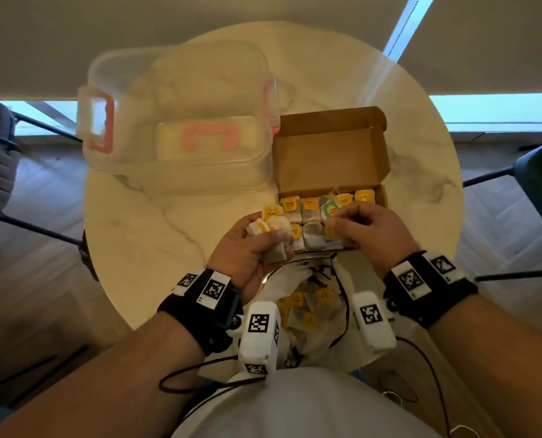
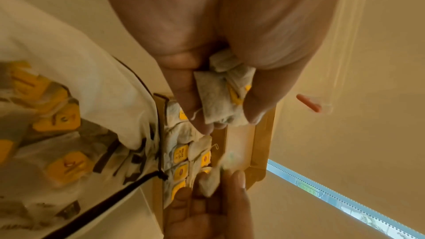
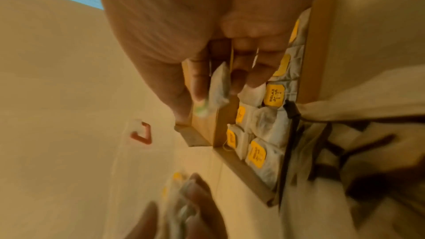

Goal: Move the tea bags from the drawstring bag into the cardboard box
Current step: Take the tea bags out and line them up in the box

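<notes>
An open brown cardboard box (image 1: 332,153) stands on the round table, its tray lined with yellow-tagged tea bags (image 1: 309,205). My left hand (image 1: 257,245) hovers at the box's near left corner and grips a bunch of tea bags (image 2: 220,97). My right hand (image 1: 358,226) is over the tray and pinches one tea bag with a green tag (image 1: 329,211) between thumb and fingers; the right wrist view shows this tea bag (image 3: 219,86) edge-on. The white drawstring bag (image 1: 307,308) lies open at the table's near edge with more tea bags inside.
A clear plastic container (image 1: 174,121) with pink latches and its lid sits left of the box at the back. The marble table (image 1: 143,229) is bare at front left and right of the box. Dark chairs (image 1: 538,178) flank the table. Cables trail from my wrist units.
</notes>
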The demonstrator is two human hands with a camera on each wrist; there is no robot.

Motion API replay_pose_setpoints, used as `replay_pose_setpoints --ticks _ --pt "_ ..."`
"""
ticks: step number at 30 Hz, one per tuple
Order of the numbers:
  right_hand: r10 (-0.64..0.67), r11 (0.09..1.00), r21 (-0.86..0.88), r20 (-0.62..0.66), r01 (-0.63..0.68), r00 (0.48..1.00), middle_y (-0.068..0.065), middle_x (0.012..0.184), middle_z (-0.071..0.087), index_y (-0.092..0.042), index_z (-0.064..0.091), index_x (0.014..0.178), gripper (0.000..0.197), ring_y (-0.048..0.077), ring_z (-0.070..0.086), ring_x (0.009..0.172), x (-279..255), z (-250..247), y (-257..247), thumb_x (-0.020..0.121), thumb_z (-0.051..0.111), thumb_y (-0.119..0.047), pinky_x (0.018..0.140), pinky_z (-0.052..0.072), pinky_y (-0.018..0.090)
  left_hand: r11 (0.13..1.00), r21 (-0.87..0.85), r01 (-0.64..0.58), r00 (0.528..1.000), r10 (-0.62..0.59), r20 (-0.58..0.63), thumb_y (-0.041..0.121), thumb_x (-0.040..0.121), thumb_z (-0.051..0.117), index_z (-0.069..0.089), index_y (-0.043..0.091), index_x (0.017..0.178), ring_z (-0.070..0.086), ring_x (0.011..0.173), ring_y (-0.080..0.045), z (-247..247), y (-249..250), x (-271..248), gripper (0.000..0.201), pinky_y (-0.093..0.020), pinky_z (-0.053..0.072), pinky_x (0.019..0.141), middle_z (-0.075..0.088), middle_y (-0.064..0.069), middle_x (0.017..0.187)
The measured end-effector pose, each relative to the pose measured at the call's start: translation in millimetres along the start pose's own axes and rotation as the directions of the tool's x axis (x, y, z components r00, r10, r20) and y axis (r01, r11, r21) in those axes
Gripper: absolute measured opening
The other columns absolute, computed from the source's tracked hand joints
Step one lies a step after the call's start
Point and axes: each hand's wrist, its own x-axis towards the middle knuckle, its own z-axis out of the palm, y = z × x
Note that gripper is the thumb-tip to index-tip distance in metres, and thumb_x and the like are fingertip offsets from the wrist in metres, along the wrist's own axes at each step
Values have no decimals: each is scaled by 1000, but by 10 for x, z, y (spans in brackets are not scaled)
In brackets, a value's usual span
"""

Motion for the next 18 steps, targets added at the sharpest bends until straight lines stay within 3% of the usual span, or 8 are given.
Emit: replay_pose_setpoints --ticks 2,4,7,9,12,15,18 --pt "5 987 -160 -42 -12 999 -13 89 74 -32 79 86 6 9 67 86 126 65 9 84 77 -37 77 53 29 999 -31 32 999 -32 -5 -9 90 57 57 9 121 73 77 -31 -75 28 19 36 -41 62 65 67 -23 107" --pt "-8 951 -309 -67 -13 998 -11 98 72 -33 79 97 13 7 64 89 244 142 9 91 70 -25 73 49 21 998 -34 47 999 -47 -7 -8 90 51 56 9 121 73 78 -32 -147 45 44 35 -43 62 68 68 -22 105" --pt "14 923 -381 -103 -52 995 -9 94 74 -33 75 95 12 8 65 79 392 294 4 90 72 -22 68 51 26 999 11 43 999 -42 -20 -7 92 50 60 12 109 74 77 -29 -217 56 62 28 -42 62 69 75 -14 89" --pt "-5 909 -412 -155 -60 988 -10 90 72 -31 73 94 10 9 66 82 458 381 4 88 75 -23 71 53 26 999 31 43 999 -42 -24 -7 94 50 61 13 106 73 77 -29 -238 51 55 25 -41 62 67 76 -11 84" --pt "-56 846 -528 -227 -74 972 -9 89 72 -28 74 97 9 11 64 80 499 463 -5 88 73 -26 69 47 23 997 39 61 997 -59 -50 -4 94 53 61 11 108 72 80 -30 -257 37 35 22 -41 63 66 74 -13 92" --pt "-91 798 -600 -226 -65 970 -9 89 73 -28 73 97 9 14 65 81 500 509 46 88 70 -28 74 54 28 995 60 76 995 -72 -74 4 95 59 63 12 107 68 91 -33 -269 18 12 15 -41 63 67 70 -16 106" --pt "-174 774 -633 -233 -14 957 -8 91 70 -28 73 98 12 15 64 82 465 509 80 86 71 -27 75 54 29 994 66 87 993 -82 -80 7 95 61 65 13 103 66 94 -35 -282 1 2 11 -42 62 66 69 -18 110"
